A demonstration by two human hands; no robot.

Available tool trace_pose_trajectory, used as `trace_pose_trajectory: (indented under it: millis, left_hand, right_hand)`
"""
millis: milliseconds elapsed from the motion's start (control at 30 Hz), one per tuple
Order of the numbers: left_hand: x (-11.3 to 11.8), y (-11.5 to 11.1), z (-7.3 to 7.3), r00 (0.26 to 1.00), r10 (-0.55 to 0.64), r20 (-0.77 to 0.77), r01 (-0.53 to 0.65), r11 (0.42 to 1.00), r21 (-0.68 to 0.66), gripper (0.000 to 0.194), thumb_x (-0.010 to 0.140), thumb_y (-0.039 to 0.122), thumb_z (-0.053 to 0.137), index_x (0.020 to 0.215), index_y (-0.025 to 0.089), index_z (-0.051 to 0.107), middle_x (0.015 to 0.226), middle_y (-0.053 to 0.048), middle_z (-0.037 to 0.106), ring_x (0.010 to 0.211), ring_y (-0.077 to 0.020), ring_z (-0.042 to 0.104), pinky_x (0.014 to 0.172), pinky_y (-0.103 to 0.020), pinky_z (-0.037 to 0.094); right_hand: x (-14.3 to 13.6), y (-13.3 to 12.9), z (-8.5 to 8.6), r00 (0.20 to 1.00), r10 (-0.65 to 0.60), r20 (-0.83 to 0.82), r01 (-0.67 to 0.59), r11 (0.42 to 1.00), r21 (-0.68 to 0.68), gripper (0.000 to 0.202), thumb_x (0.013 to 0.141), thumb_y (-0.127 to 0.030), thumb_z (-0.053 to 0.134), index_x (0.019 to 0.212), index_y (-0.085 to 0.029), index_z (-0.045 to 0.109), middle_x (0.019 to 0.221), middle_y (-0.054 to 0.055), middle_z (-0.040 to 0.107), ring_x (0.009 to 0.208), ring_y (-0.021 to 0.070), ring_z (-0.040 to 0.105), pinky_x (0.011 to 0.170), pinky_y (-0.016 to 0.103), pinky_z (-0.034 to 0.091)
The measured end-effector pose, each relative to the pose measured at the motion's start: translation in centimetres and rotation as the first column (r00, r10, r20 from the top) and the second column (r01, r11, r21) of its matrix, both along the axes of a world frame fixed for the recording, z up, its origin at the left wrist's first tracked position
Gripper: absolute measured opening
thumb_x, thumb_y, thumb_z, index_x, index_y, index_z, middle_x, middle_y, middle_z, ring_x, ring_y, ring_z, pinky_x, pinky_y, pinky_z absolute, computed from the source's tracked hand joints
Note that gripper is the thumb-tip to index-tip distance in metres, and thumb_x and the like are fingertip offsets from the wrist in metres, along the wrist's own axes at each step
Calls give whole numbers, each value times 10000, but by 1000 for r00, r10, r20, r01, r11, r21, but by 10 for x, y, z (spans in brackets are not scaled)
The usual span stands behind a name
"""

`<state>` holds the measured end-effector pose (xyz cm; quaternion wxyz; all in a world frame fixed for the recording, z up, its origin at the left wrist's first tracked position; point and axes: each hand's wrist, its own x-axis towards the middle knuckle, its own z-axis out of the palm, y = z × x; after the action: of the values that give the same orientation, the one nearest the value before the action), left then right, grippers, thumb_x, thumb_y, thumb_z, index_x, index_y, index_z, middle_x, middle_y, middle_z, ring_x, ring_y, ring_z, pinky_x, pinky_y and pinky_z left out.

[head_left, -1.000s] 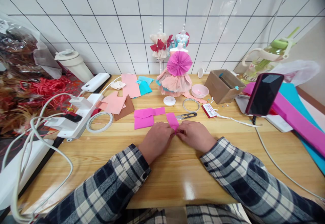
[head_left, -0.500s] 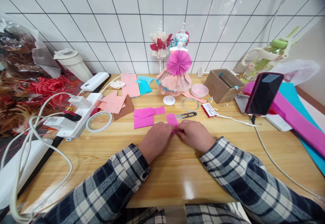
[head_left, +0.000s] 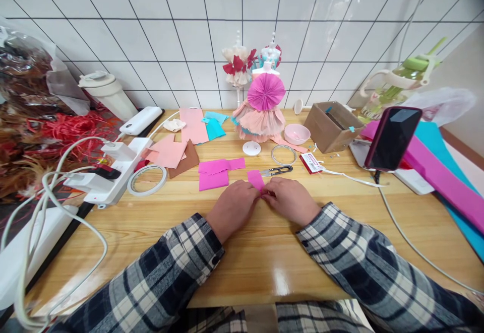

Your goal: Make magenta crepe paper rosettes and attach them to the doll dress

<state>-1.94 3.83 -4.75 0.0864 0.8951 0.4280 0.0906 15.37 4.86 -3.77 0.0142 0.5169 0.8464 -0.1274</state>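
Head camera view showed me both bare hands close together over the wooden table, the fingertips of one nearly meeting those of the other. Between them was a small magenta paper strip, its far end flat on the tabletop and its near end going in among the fingers. I saw the right hand pinching that near end between thumb and forefinger, the other fingers curled in. The left hand was pinching the strip from its own side, back of the hand upward; I could not make out its thumb, nor how the paper was folded under the fingers.

Just beyond the right hand I had the black-handled snips, their blades pointing left, close beside the strip. Left of the strip, a larger magenta sheet lay near the left hand. Past the snips I noted a thin tape ring and, to its right, a red-and-white packet. Farther back stood a dress form in a ruffled peach skirt with a pleated magenta rosette at its front. Right of it I picked out a pink bowl and a cardboard box.
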Motion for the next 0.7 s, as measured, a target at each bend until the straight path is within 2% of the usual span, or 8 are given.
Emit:
trace_pose_trajectory:
  millis: [133,300,467,700]
  left_hand:
    - [1,0,-1,1000,10,1,-10,1000,-9,266,941,221,392,973,146,645,880,-71,654,858,-191,575,815,-338,450]
    - [0,1,1,1000,-3,-31,3,1000,4,248,921,204,430,930,151,672,880,-76,638,869,-198,556,803,-341,443]
    - [-2,1,3,1000,-24,3,24,1000,0,224,916,219,451,944,184,670,898,-58,652,867,-197,555,798,-343,440]
    - [-1,1,2,999,16,50,-14,999,-36,238,929,208,420,940,167,654,903,-58,672,845,-189,577,783,-334,444]
  right_hand:
    - [0,0,-1,1000,4,-20,-4,1000,16,206,898,-304,481,917,-231,672,894,38,643,849,165,593,699,254,372]
    - [1,-1,-1,999,-20,-42,21,999,31,182,886,-311,504,913,-228,664,878,30,638,796,154,585,661,246,361]
    - [1,0,-3,998,2,-58,1,999,46,184,887,-311,508,905,-242,678,872,24,640,801,156,593,665,248,371]
    - [0,0,-3,999,3,-46,-1,999,41,188,886,-313,502,887,-232,672,863,27,640,798,159,595,663,249,372]
